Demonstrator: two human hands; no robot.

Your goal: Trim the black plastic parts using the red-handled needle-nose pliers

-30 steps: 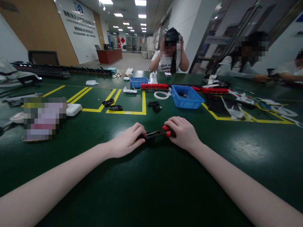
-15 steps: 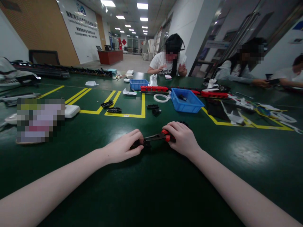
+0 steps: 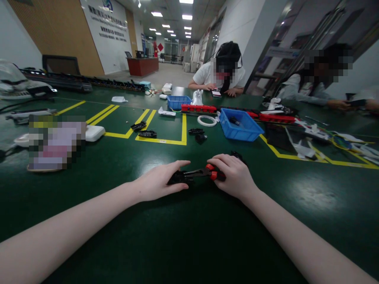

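The pliers [image 3: 201, 172], with red-and-black handles, lie in the grip of my right hand [image 3: 233, 175], whose fingers wrap round the handles. Their metal jaws point left and reach a small black part [image 3: 180, 178]. Around that part rests my left hand [image 3: 158, 179], thumb and forefinger stretched apart on either side of it. The thumb lies along the part's near side; a gap shows under the forefinger. Whether the jaws grip the part is too small to tell. Another black object [image 3: 238, 157] is partly hidden behind my right hand.
Several black parts [image 3: 147, 134] lie beyond my hands, near yellow tape lines. A blue bin [image 3: 241, 126] and a white ring of tape or tubing [image 3: 207, 120] stand farther back. To the left are a blurred-out phone-like object and a white box [image 3: 94, 133]. Other people sit across the table.
My left thumb and forefinger have spread from a pinch at the black part. The pliers stay in my right hand. The view has shifted slightly; the person opposite has lowered their hands.
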